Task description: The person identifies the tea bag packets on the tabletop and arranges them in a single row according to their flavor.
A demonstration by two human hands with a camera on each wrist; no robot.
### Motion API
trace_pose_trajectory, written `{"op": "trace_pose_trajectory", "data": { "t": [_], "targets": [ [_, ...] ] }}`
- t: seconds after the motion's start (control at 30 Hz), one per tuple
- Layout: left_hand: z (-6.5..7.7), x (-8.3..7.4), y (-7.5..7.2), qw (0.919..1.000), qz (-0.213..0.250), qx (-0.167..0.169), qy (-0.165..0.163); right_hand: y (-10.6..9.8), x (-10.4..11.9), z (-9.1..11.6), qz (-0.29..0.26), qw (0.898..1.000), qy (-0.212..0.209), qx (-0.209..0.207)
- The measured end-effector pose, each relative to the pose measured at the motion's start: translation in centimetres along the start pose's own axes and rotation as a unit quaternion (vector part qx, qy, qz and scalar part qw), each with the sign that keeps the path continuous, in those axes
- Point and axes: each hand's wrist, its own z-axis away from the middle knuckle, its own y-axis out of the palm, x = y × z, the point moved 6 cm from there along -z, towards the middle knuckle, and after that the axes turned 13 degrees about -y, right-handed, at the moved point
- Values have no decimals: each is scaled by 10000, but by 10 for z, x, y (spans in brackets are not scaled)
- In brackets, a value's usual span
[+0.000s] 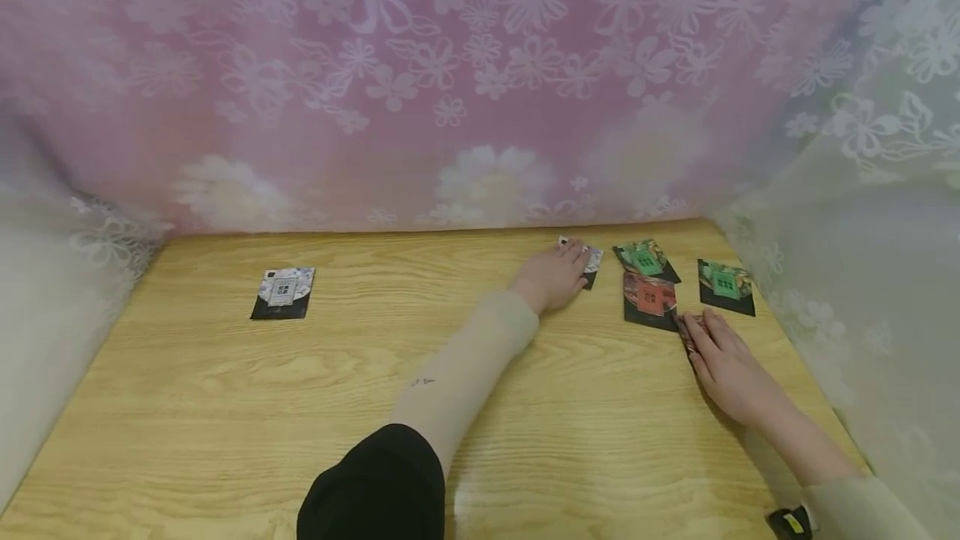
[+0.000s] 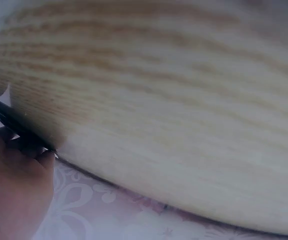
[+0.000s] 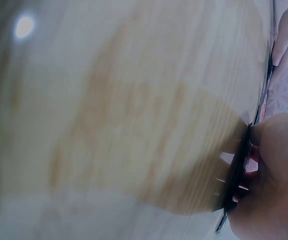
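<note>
My left hand [image 1: 553, 275] lies on a small white-and-black packet [image 1: 593, 262] near the table's back edge, covering much of it. Further right, the fingers of my right hand [image 1: 727, 369] rest on a red-and-black packet [image 1: 684, 332], mostly hidden beneath them. Just beyond this hand is another red packet [image 1: 650, 302], touching or slightly under a green packet [image 1: 647, 260]. A second green packet [image 1: 726, 285] sits near the right edge. In the wrist views, the left hand [image 2: 16, 185] and right hand [image 3: 279, 175] each meet a dark packet edge at the tabletop.
A second white-and-black packet [image 1: 282, 293] lies alone on the left of the wood-grain table [image 1: 337, 373]. Pink floral fabric [image 1: 450, 90] hangs along the back edge, and pale lace-patterned fabric [image 1: 862, 273] borders the right side.
</note>
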Motion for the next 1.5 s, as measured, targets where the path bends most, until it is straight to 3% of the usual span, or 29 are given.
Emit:
{"op": "trace_pose_trajectory", "data": {
  "t": [0.27,0.63,1.0,1.5],
  "targets": [
    [6,-4,-1,9995,-326,-6,-16,0,0,1,-32,10000,5,-4],
    [14,7,7,9999,-110,56,-56,1,1,0,-5,10000,2,-24],
    [30,35,19,9999,53,147,5,1,0,1,-143,9998,108,64],
    [71,91,35,9979,381,473,-215,6,-5,1,-206,9998,15,-11]
  ]
}}
